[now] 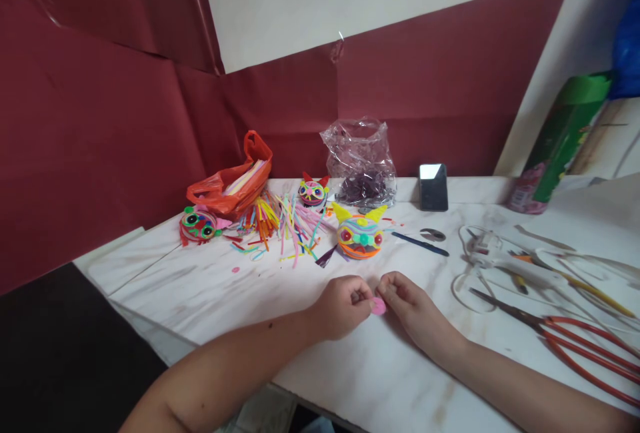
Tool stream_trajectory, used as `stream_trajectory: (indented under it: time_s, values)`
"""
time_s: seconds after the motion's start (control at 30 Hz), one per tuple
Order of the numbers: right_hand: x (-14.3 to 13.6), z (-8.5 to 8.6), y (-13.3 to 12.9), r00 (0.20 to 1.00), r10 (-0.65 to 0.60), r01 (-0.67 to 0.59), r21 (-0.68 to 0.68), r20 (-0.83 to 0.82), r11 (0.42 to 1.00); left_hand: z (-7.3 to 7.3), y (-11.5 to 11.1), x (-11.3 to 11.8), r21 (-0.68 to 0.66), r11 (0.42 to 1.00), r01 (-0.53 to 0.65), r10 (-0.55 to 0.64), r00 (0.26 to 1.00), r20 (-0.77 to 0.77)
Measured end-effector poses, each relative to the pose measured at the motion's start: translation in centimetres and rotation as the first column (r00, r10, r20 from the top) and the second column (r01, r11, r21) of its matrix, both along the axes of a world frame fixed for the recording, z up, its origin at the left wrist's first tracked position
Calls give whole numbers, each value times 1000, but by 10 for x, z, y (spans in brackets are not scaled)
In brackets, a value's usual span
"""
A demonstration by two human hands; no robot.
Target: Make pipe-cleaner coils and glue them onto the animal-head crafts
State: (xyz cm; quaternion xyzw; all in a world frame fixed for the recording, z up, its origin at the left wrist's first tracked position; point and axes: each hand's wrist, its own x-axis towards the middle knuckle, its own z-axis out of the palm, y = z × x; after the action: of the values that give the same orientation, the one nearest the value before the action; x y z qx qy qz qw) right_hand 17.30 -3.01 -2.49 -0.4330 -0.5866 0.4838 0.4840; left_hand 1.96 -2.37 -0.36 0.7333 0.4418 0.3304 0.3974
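Over the front of the table my left hand (345, 305) is closed in a pinch on the left edge of a small, round pink disc (379, 306), perhaps a rolled paper coil. My right hand (406, 304) has its fingertips pinched at the disc's upper right edge. Just beyond my hands stands a round animal head of coiled paper strips (360, 238), with yellow ears, red eyes and a turquoise nose. Two similar heads stand farther off: a pink and green one (199, 225) at the left and a red-eared one (313, 191) at the back.
Loose coloured paper strips (295, 220) lie by an orange plastic bag (235, 186). A clear bag (363, 166) and a phone (433, 187) stand at the back. Right of my hands are a blue pen (420, 244), a glue gun (525, 270), cables and red-handled scissors (580, 343).
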Motion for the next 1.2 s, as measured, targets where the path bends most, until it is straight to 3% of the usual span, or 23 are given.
stream_trajectory:
  time_s: [1.2]
  values:
    - [3,4,-2,1000,-8,9,-37,16,999,1,0,0,4,1000,11,-11,1000,-15]
